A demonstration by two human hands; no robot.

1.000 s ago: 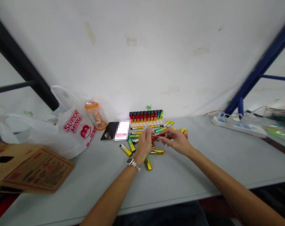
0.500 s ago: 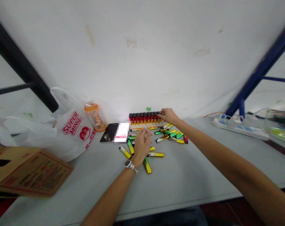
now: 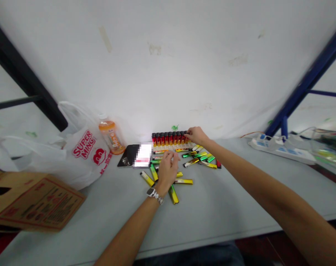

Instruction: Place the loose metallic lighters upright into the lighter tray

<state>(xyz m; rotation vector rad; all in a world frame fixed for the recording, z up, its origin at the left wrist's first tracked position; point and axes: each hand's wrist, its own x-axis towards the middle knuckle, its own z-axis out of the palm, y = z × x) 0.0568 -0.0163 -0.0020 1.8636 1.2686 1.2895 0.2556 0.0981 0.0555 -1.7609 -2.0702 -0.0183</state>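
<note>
A row of red lighters [image 3: 169,138] stands upright in a white holder against the wall. My right hand [image 3: 196,135] reaches to the right end of that row, fingers pinched on a lighter there. Several loose yellow and green lighters [image 3: 201,158] lie scattered on the grey table [image 3: 212,207] in front of the row. My left hand [image 3: 168,168], with a watch on its wrist, hovers over the loose lighters with fingers curled; what it holds, if anything, is hidden.
A phone [image 3: 136,156] lies left of the lighters, with an orange drink bottle [image 3: 111,135] and a white plastic bag [image 3: 73,151] beyond it. A cardboard box [image 3: 31,201] sits at the left edge. A power strip [image 3: 278,147] lies at the right.
One second ago both hands held a red lighter together over the pile. My right hand has since carried it to the row's right end; my left hand stayed over the loose lighters.
</note>
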